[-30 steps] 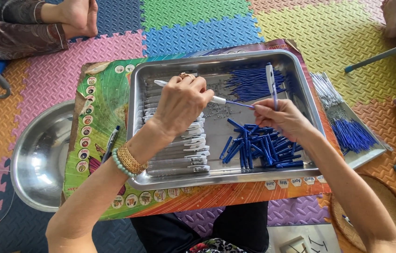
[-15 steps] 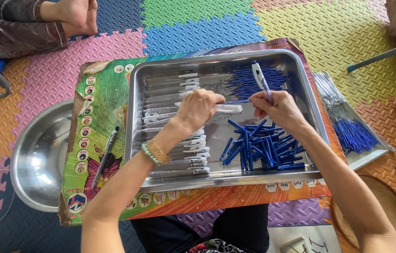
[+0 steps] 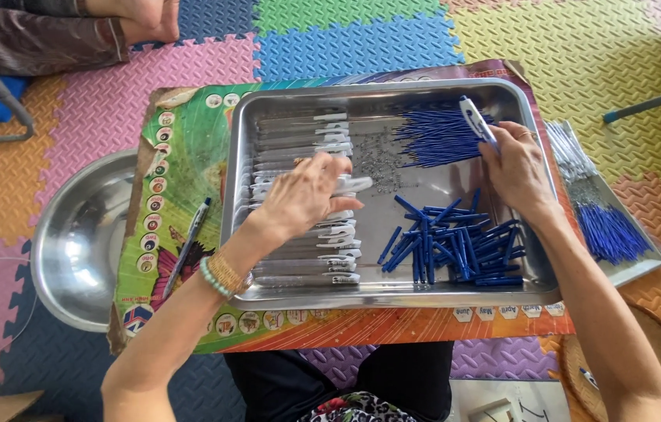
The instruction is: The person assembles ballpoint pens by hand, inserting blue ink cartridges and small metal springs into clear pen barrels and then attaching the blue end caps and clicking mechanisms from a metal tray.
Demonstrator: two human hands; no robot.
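Left hand (image 3: 303, 195) has dropped onto the white pen rows (image 3: 307, 234), fingers loosely curled; right hand (image 3: 514, 168) pinches an assembled pen (image 3: 477, 121) above the tray (image 3: 393, 293).

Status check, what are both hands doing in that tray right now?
Left hand on the white pen barrels. Right hand holds one pen upright. Blue caps loose in the tray. Nothing in the way.
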